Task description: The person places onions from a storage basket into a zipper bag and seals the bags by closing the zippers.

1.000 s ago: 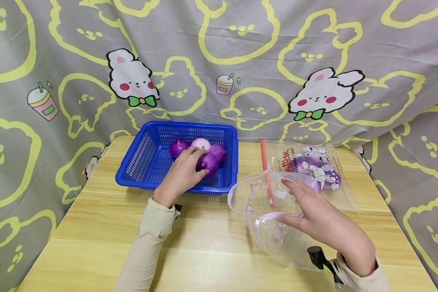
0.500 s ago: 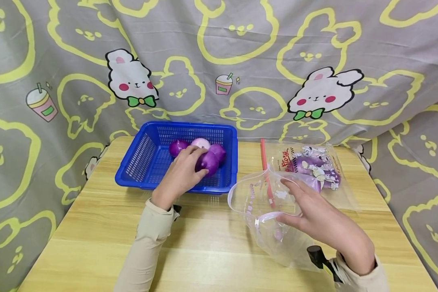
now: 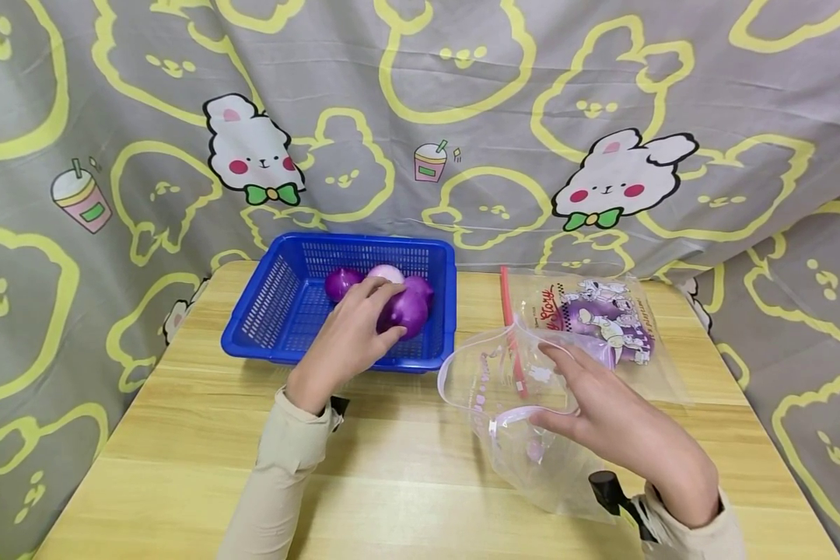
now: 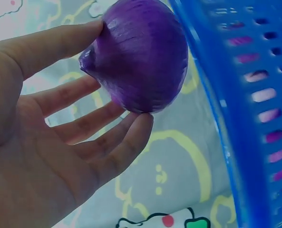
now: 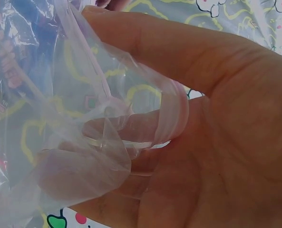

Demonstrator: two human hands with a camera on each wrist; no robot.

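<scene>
A glossy purple onion (image 4: 143, 54) is held between the thumb and fingertips of my left hand (image 3: 350, 327), its pointed tip toward the palm. In the head view this onion (image 3: 409, 315) overlaps the front right of the blue basket (image 3: 252, 351); the left wrist view has it beside the basket's slotted wall. Other onions (image 3: 343, 284), purple and one pale pink, lie in the basket. My right hand (image 3: 616, 420) holds the mouth of a clear plastic zip bag (image 3: 462, 381) with a pale lilac edge, thumb and fingers spread at its rim, keeping it gaping toward the basket.
Behind the right hand a second clear bag (image 3: 532, 292) with a red zip strip and cartoon print lies flat, purple onions showing inside. The wooden table (image 3: 392, 482) ends at a grey curtain (image 3: 364, 62) with yellow outlines.
My left hand has raised the purple onion slightly and moved it a little to the right over the others. The right hand and its bag stay put.
</scene>
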